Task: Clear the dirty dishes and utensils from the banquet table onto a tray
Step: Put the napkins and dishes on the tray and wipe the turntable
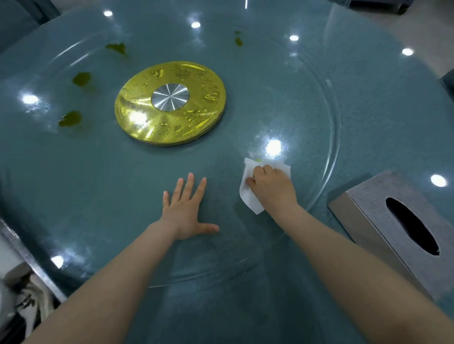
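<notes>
— Right hand (269,187)?
— Fingers curled down over a white tissue (250,194), pressing it flat to the glass turntable (333,130). Knuckles up, thumb tucked at the near left edge of the paper. Small green speck just past the tissue's far edge, beside a bright lamp glare.

— And the left hand (187,214)?
— Spread flat, palm down on the same glass, all fingers straight and apart, thumb pointing right. Holding nothing. Just beside the right hand, not touching it or the tissue.

— Further out?
— Both forearms bare, reaching in from the near edge. Gold disc with a silver hub (170,103) at the centre of the turntable, well beyond both hands. Green smears (70,119) on the far left of the glass, with more toward the far edge. Teal tabletop (399,91) under and around the turntable.

— Anything at the sides?
— Brushed-metal tissue box (410,231) on the table to the right, oval slot up, near the right forearm. Dishes (2,298) piled below the table's left edge; whether on a tray, cannot tell.
</notes>
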Demonstrator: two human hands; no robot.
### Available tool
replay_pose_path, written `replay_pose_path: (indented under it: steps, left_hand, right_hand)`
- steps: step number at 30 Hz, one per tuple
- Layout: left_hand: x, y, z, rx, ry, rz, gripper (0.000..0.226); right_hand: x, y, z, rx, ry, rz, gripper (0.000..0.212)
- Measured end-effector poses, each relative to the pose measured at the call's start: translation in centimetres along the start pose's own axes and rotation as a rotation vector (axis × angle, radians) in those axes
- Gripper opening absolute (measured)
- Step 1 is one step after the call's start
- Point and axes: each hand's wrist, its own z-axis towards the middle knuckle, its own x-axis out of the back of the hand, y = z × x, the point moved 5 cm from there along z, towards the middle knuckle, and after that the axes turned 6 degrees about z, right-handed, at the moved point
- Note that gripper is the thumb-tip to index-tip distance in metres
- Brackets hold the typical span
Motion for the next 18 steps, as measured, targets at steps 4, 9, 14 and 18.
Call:
replay_pose_path:
  steps: [4, 9, 14, 18]
  left_hand:
    - [0.1, -1.1, -0.4, -0.020, 0.033, 0.004, 0.125]
    - [0.5, -2.5, -1.2, -0.033, 0.026, -0.018, 0.124]
    - [0.5, -3.2, -2.5, -0.026, 0.015, -0.092, 0.118]
    - [0.3, -4.4, -3.0, -0.017, 0.025, -0.123, 0.113]
  right_hand:
    - [1.8, -0.7, -0.9, -0.043, 0.067, 0.147, 0.028]
    - [0.8, 0.1, -1.9, -0.255, 0.135, 0.655, 0.030]
    - [0.9, 2.8, -4.2, -0.525, 0.198, 0.882, 0.050]
    - [1.3, 4.0, -4.8, -0.740, 0.263, 1.093, 0.050]
